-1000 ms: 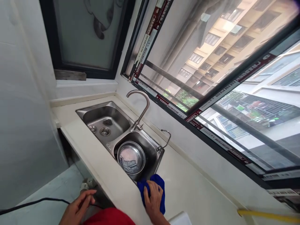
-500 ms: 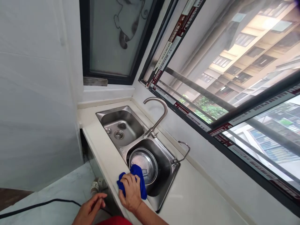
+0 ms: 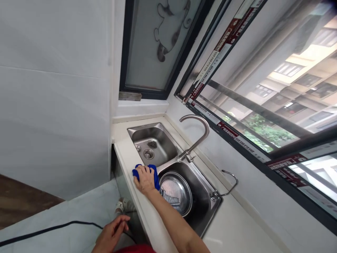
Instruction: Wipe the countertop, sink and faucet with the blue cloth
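My right hand (image 3: 145, 180) is pressed down on a blue cloth (image 3: 156, 177), its fingers bent over it. Cloth and hand rest on the white countertop strip in front of the double sink, beside the divider between its bowls. My left hand (image 3: 112, 232) hovers low before the counter's front edge, empty, fingers loosely curled with a gap to the thumb. In the nearer bowl of the steel sink (image 3: 204, 202) sits a round metal basin (image 3: 187, 188) with a perforated bottom and something grey, unclear, inside. The farther bowl (image 3: 164, 146) shows a drain strainer and a small dark piece.
A curved tap (image 3: 202, 128) rises behind the divider, and a thinner spout (image 3: 234, 177) stands at the sink's right corner. The window frame (image 3: 234, 135) runs along the back. A black hose or cable (image 3: 52, 228) crosses the floor at lower left.
My right hand has slid the blue cloth forward along the counter's front strip, from beside the basin to the divider. My left hand stays low. The view has shifted left.
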`<state>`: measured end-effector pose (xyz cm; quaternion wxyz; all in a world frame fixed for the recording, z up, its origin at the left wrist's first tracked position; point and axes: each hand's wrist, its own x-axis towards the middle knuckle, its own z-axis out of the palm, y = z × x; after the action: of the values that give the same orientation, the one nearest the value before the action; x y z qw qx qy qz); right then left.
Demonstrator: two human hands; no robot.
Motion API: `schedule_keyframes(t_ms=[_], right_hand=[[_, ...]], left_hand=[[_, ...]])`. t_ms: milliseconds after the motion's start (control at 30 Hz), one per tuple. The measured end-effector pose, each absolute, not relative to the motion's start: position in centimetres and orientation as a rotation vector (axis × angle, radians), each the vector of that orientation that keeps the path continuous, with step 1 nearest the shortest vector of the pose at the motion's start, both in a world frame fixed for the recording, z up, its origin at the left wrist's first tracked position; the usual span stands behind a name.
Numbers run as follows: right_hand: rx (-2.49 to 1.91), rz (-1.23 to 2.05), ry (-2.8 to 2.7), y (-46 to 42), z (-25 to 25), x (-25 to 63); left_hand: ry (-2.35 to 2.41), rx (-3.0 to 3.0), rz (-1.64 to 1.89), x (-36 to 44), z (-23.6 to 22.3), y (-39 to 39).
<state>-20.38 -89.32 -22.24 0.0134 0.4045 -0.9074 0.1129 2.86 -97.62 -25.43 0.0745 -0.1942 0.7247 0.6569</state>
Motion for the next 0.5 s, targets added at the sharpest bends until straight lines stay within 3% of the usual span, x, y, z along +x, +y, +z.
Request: schedule_keyframes(t_ms=[300,500], right_hand=[[1.277,0.470,-2.691,-80.8,-23.7,-13.0],[1.252,0.391,-2.668,-70.0,-24.2,-7.5]], left_hand=[[2.214,-0.517,2.018,2.4,-24.8,-97.6],[2.240,-0.409,2.020,2.1,-24.5,-97.4]])
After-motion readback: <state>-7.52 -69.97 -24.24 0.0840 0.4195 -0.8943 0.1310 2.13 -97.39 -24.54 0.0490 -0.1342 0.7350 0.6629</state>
